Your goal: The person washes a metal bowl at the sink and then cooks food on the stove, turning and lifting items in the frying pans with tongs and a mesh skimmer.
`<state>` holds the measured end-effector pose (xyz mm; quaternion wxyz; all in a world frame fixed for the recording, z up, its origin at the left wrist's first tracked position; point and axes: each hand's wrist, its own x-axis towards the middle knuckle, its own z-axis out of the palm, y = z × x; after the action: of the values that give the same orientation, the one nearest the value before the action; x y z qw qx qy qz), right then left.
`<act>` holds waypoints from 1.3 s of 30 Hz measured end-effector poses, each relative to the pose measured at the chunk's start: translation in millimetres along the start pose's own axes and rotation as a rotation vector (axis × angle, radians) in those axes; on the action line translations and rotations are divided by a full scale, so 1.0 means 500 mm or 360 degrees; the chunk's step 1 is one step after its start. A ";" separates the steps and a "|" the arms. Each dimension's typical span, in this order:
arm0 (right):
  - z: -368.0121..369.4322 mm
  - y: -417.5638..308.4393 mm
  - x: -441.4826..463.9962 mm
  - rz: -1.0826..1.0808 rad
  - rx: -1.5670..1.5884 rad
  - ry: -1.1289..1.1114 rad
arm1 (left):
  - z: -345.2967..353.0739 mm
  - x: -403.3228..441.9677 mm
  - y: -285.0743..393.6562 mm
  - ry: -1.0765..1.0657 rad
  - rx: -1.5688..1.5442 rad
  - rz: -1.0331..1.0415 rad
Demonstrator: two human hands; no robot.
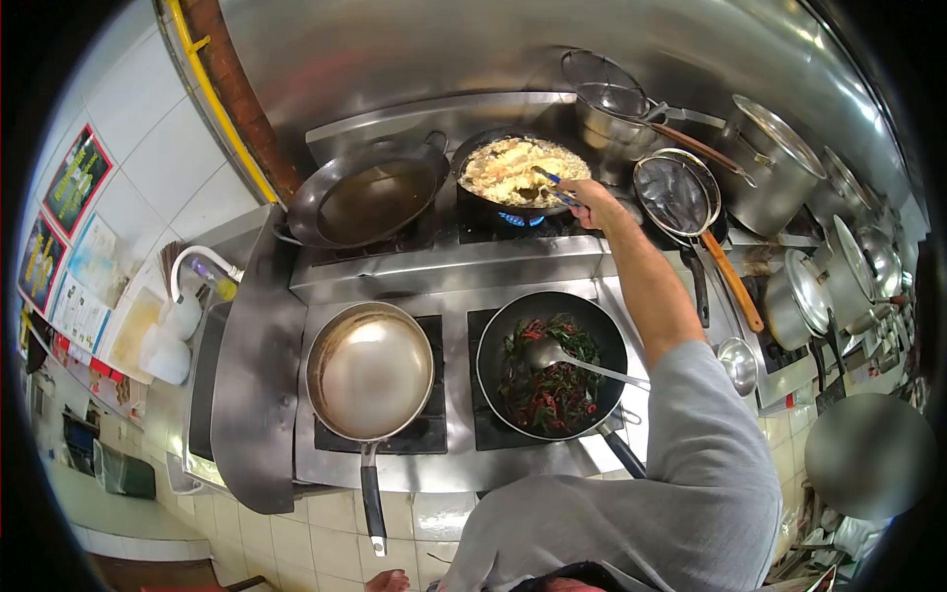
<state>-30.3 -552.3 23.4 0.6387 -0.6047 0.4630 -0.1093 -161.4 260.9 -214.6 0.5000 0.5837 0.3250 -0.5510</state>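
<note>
My right hand point(592, 202) reaches over the back burner and is closed around blue-handled tongs point(558, 185). The tongs' dark tips touch pale golden, battered-looking food point(513, 158) frying in bubbling oil in a dark wok point(462, 187). Blue flame burns under that wok. Only a small part of my left hand point(388, 581) shows at the bottom edge, low beside my body and away from the stove. How its fingers are held is unclear.
At front right, a black pan point(617, 395) holds dark red chillies and green leaves with a metal ladle point(545, 353). A silvery frying pan point(370, 370) sits front left, a wok of oil point(380, 202) behind it. Strainers point(676, 192) and pots point(769, 163) crowd the right.
</note>
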 end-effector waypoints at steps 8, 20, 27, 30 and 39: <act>0.005 -0.001 -0.007 -0.0162 -0.0077 0.0156 | 0.017 0.285 -0.241 -0.0251 -0.0584 0.0799; 0.015 -0.053 -0.104 -0.0528 -0.1070 0.0774 | 0.071 0.320 -0.236 -0.0190 -0.0569 0.0845; 0.006 -0.081 -0.135 -0.0884 -0.1635 0.1015 | 0.076 0.333 -0.236 -0.0206 -0.0574 0.0854; -0.009 -0.065 -0.112 -0.1372 -0.1958 0.1116 | 0.080 0.334 -0.235 -0.0202 -0.0567 0.0862; 0.021 0.063 -0.013 -0.1895 -0.2715 0.1360 | 0.084 0.340 -0.236 -0.0214 -0.0565 0.0871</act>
<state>-39.5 -533.1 -3.0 -0.3490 -0.8817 0.2047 -0.2427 -253.7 226.3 -401.3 0.7437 0.5156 0.2133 -0.3683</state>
